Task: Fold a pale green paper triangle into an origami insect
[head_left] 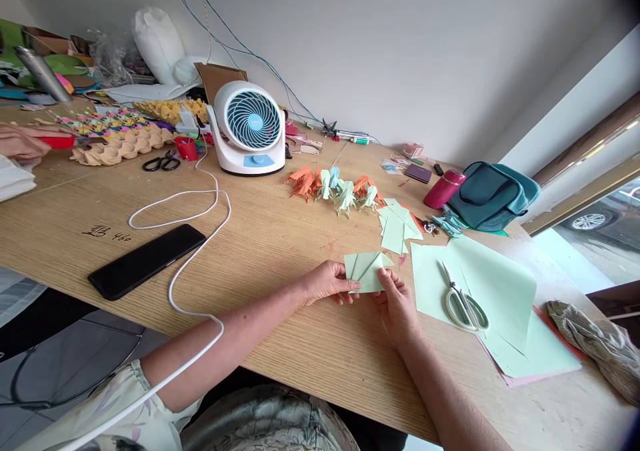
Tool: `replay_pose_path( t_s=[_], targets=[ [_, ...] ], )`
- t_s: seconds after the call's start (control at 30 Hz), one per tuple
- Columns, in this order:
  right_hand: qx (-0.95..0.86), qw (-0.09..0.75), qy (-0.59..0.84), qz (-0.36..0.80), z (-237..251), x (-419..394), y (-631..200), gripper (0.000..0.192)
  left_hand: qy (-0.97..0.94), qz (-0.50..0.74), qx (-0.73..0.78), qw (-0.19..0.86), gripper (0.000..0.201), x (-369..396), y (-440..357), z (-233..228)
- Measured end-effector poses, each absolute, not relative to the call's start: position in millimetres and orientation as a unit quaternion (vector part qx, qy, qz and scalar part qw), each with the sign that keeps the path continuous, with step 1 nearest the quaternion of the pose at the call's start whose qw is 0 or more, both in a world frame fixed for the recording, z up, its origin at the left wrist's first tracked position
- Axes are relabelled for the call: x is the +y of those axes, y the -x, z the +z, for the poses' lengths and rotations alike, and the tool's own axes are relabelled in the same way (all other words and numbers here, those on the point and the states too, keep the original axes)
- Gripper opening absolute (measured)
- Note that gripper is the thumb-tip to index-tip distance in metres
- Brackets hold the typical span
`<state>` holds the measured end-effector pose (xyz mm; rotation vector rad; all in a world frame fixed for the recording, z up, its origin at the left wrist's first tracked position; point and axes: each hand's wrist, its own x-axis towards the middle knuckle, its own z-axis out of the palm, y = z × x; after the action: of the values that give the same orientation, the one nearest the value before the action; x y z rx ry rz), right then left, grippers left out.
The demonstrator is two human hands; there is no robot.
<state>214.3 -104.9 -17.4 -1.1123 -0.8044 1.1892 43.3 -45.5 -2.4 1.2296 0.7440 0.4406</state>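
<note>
A partly folded piece of pale green paper (364,274) is held between both hands above the front part of the table. My left hand (330,284) pinches its left edge, thumb on top and fingers beneath. My right hand (397,304) grips the lower right side, its thumb pressing on a folded flap. Beyond my hands lies a small stack of cut pale green paper pieces (397,231). Behind that, a row of folded paper figures (345,194) in orange, green and blue stands on the table. White-handled scissors (464,308) rest on large pale green sheets (505,278) to the right.
A black phone (147,261) and a white cable (175,278) lie on the left, the cable crossing over my left forearm. A white fan (253,128) stands at the back. On the right are a pink bottle (445,188) and a teal bag (493,198). Egg-carton trays (123,146) sit far left.
</note>
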Motion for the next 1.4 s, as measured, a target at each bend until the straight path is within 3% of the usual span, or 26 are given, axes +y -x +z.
replay_pose_path(
  t_s=[0.3,0.53,0.8,1.0,1.4],
  targets=[
    [-0.338,0.624,0.504,0.492,-20.4,-105.6,-216.8,0.041,-0.595,0.25,0.339,0.685,0.053,-39.6,-46.4,-14.2],
    [-0.406,0.576,0.526,0.477,-27.8,-104.5,-219.6,0.037,-0.639,0.28,0.338,0.632,0.053,-38.3,-47.4,-15.8],
    [-0.396,0.576,0.527,0.483,-26.4,-106.7,-220.8,0.041,-0.647,0.268,0.321,0.637,0.047,-41.6,-47.6,-11.6],
    [-0.384,0.595,0.502,0.497,-22.9,-106.3,-219.2,0.03,-0.673,0.248,0.357,0.599,0.045,-41.5,-47.2,-15.2],
    [-0.316,0.603,0.514,0.522,-16.2,-107.3,-217.0,0.035,-0.715,0.249,0.335,0.56,0.044,-41.2,-45.0,-14.8]
  ],
)
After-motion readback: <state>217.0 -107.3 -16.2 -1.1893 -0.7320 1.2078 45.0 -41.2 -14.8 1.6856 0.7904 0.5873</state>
